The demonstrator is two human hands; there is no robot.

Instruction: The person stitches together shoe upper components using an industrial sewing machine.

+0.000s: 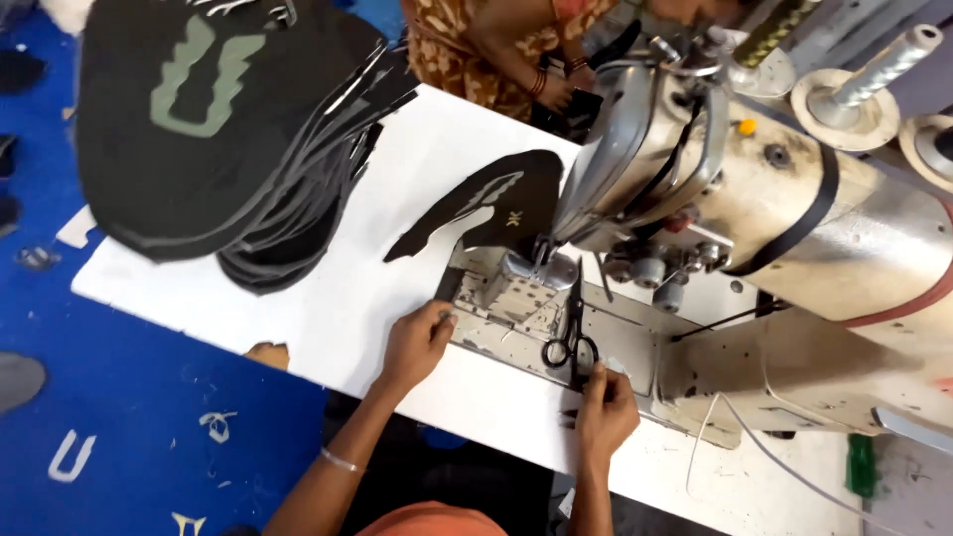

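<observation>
Both hands rest on the sewing machine (754, 228) bed: my left hand (415, 342) pinches a black strip (447, 285), my right hand (606, 409) curls loosely, touching the scissors (573, 342).

stack of black cut pieces (199, 139), thread cones (854, 89), blue floor (129, 397)

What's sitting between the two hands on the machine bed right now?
In the head view, black-handled scissors lie on the metal bed between the left hand and the right hand, their handles close to the right hand.
</observation>
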